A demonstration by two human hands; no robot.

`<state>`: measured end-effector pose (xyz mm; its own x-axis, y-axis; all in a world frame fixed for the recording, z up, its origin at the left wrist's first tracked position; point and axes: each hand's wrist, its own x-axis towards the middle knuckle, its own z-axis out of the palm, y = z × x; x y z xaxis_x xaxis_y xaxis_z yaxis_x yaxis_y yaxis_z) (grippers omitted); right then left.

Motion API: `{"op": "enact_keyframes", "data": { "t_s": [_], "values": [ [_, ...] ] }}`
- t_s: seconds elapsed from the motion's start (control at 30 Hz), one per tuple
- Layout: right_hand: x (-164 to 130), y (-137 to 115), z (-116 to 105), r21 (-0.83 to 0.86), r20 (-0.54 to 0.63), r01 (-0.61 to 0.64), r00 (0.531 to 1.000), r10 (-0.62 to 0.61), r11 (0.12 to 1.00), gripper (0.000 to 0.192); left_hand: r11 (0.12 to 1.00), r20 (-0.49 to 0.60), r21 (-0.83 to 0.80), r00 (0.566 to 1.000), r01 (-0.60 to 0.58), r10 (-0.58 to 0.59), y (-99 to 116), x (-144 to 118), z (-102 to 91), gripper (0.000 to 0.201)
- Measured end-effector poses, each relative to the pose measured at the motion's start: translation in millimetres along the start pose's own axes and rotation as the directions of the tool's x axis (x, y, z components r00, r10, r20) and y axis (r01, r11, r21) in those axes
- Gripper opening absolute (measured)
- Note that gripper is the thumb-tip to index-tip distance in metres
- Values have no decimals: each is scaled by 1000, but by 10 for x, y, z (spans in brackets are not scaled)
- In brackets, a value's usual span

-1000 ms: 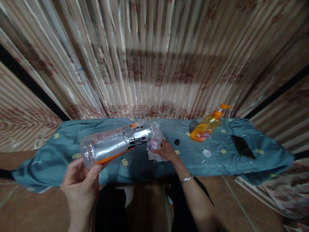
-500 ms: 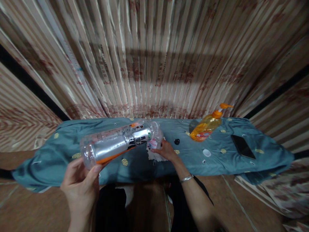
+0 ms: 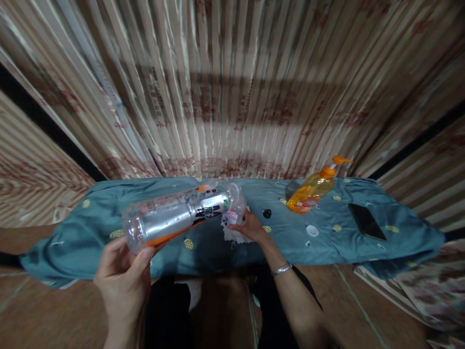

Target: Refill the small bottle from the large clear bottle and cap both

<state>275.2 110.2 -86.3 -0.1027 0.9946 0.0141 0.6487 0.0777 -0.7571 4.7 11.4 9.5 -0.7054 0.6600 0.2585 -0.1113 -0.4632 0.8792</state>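
My left hand (image 3: 123,276) grips the base end of a large clear plastic bottle (image 3: 169,225) with a silver, black and orange label. The bottle lies nearly level in the air, its neck pointing right and slightly up the picture. At its neck end, my right hand (image 3: 252,228) is closed around a small clear container (image 3: 238,213) with pink and blue print, partly hidden by the bottle and the fingers. I cannot tell whether bottle and container touch. A white scallop-edged paper or cloth (image 3: 236,236) lies under that container.
A patterned blue-green cloth (image 3: 203,257) covers the narrow table. To the right are a small black cap (image 3: 267,213), a white disc (image 3: 312,230), an orange pump bottle (image 3: 308,194) and a dark phone (image 3: 366,221). A striped curtain (image 3: 225,97) hangs behind.
Both hands keep their grips, and the bottle and container hold nearly the same positions. The whole view has shifted very slightly.
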Motion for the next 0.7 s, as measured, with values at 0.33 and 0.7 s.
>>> {"op": "enact_keyframes", "data": {
  "t_s": [0.33,0.7],
  "values": [
    [-14,31,16,34,-26,-2,1000,3,999,69,999,12,-6,999,37,-37,15,-23,2,50],
    [-6,29,46,108,-55,11,998,-5,994,77,1000,67,3,997,30,-31,-38,-20,-68,43]
  ]
}}
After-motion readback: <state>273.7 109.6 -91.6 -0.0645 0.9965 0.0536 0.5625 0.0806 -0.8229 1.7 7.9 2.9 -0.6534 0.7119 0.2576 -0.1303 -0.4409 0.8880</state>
